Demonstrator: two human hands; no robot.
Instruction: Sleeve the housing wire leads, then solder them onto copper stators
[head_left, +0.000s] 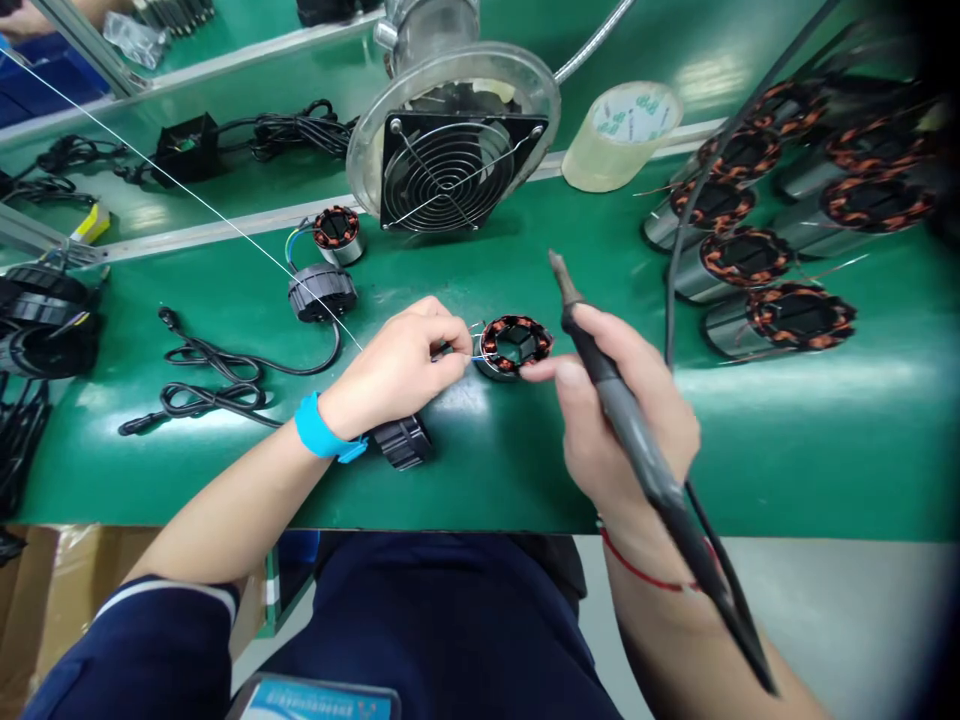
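Observation:
A motor stator (496, 345) with copper windings stands on the green bench in front of me. My left hand (401, 360) is at its left side, thumb and forefinger pinched on thin wires, one of them blue. Under that wrist, a black ribbed cap (403, 442) is partly hidden. My right hand (637, 410) grips a soldering iron (630, 425), its tip pointing up and away, apart from the stator. One finger of the right hand reaches the stator's right edge. A thin pale strand (225, 215) runs from the upper left down to my left hand.
A fan (450, 175) with a wire guard stands behind the stator. Tape (622, 135) and several stators (802, 318) are at the right. To the left lie another stator (337, 232), a ribbed cap (322, 292) and a black cable (225, 395). The iron's cord (679, 250) hangs at the right.

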